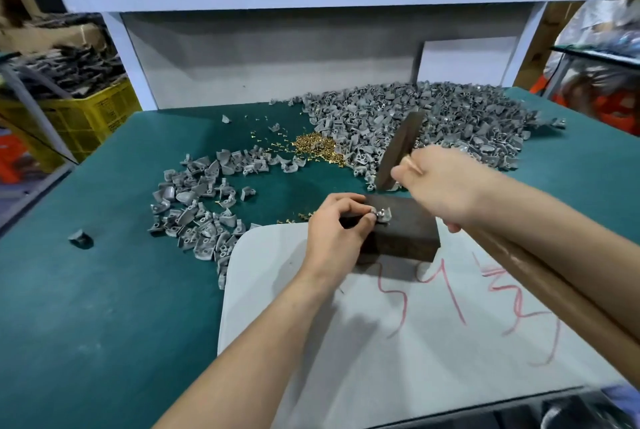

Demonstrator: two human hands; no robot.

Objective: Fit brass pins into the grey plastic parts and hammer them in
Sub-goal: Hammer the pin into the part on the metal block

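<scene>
Head view: left grip (334,224) pinched one grey part (382,215) on the dark block (405,236); pin in it too small to tell. Right grip (440,186) wrapped the hammer (398,148) handle, head blurred above block. Loose brass pins (317,148) on worktop (104,290). Red scrawl (453,299) on white sheet (363,359) unreadable.

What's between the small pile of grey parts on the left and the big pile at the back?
Loose brass pins on the green mat, in the head view.

Left hand (334,221) pinching a grey plastic part (382,214) on a dark block (405,238), right hand (446,183) gripping a raised hammer (398,151), brass pins (317,146) heaped beyond
</scene>
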